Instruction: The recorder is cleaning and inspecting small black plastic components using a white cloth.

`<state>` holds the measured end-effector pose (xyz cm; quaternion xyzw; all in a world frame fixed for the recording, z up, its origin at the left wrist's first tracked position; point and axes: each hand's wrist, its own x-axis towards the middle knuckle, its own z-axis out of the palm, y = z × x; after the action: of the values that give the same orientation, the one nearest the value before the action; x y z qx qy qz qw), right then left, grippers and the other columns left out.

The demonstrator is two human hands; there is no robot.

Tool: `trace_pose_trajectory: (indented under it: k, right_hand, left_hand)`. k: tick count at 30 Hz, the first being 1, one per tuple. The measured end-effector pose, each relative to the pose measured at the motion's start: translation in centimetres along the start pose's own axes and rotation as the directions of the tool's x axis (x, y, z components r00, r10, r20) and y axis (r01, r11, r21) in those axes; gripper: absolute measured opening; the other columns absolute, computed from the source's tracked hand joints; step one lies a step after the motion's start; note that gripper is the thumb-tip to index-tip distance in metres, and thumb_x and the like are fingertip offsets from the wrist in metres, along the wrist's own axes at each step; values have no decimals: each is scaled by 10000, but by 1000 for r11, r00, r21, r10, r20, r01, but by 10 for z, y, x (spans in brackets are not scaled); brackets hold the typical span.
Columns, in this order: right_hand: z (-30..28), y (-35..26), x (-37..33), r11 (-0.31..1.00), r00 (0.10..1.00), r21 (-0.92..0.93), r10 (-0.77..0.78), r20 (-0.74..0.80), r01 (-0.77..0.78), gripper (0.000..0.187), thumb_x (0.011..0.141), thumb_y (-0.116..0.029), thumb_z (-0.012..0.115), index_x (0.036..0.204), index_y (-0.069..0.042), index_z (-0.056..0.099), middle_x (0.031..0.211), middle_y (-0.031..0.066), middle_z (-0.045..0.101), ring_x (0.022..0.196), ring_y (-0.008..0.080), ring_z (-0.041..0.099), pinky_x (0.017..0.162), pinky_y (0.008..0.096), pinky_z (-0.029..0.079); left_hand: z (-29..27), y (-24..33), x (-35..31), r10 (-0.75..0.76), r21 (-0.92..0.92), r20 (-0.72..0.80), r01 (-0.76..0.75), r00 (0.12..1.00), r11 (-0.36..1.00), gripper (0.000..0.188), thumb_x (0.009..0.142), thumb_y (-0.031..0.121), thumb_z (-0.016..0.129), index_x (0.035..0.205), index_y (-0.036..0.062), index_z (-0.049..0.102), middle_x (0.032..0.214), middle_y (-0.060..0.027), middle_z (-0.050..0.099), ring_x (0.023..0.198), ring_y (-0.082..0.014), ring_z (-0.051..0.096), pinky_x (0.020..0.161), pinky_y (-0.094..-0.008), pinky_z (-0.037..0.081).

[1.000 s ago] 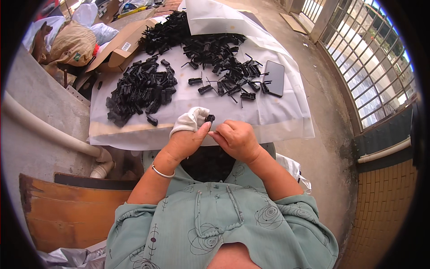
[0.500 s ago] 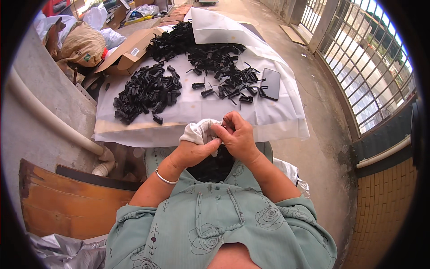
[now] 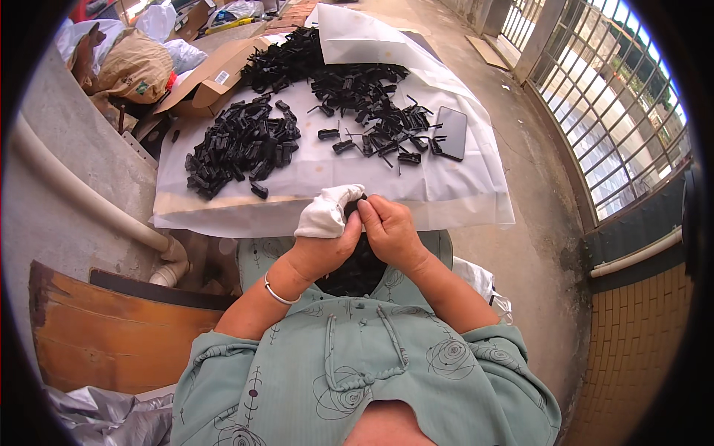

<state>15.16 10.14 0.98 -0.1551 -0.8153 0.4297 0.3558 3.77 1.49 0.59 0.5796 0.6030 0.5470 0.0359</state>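
- Black pieces, seemingly plastic, lay in a loose left pile [image 3: 244, 141], left of centre in the upper half of the frame; each looked light, stiff and perhaps a little slick, best taken by its blocky body.
- Near the centre, the left hand [image 3: 327, 249], its fingers wrapped in a white cloth [image 3: 321, 215], was closed on a small black piece; the soft cloth probably added some grip.
- That small black piece [image 3: 362, 197] sat between the two hands, mostly hidden, only a dark bit showing at the fingertips.
- Just right of centre, the right hand [image 3: 392, 229] had thumb and forefinger pinched together on it.
- Above the hands, slightly right, were loose pieces [image 3: 383, 134] with thin stems, which looked easier to bend or tangle than the bodies.
- A pale pipe [image 3: 82, 189] and an orange-brown board [image 3: 111, 334] filled the left side.
- Upper left, a cardboard box [image 3: 216, 78] stood beside the left pile.
- Across the table, a white sheet [image 3: 327, 175] lay under the pieces, its folded flap [image 3: 372, 37] covering part of the far heap.
- Upper right of centre, a phone [image 3: 451, 134] crowded the loose stems.
- Far right stood a barred gate [image 3: 602, 97], well apart.
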Motion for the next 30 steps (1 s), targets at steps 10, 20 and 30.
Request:
trace_pose_trajectory:
  k: [10, 20, 30]
  right_hand:
    - [-3, 9, 6, 970, 997, 230, 83, -9, -79, 185, 906, -152, 539, 794, -5, 550, 608, 0, 445, 568, 71, 385, 505, 261, 353]
    - [-24, 12, 2, 998, 986, -36, 60, 156, -55, 135, 796, -101, 657, 891, -17, 614, 618, 26, 496, 543, 89, 442, 527, 246, 393]
    - [-23, 8, 4, 999, 986, -22, 53, 157, -50, 80, 795, -71, 651, 849, -16, 631, 683, 77, 585, 602, 174, 545, 563, 282, 433]
  left_hand:
    - [-1, -4, 9, -259, -483, 86, 267, 962, 834, 314, 807, 26, 607, 1097, -21, 498, 943, -58, 572, 830, -103, 511, 761, -248, 456]
    - [-16, -2, 9, -421, -626, 234, 467, 876, 624, 355, 909, 49, 471, 1253, 51, 381, 866, -41, 553, 519, -36, 399, 458, -170, 368]
    - [-16, -6, 7, -400, -474, 359, 534, 843, 700, 392, 903, 42, 414, 1291, 50, 356, 845, -24, 528, 526, -39, 408, 473, -173, 379]
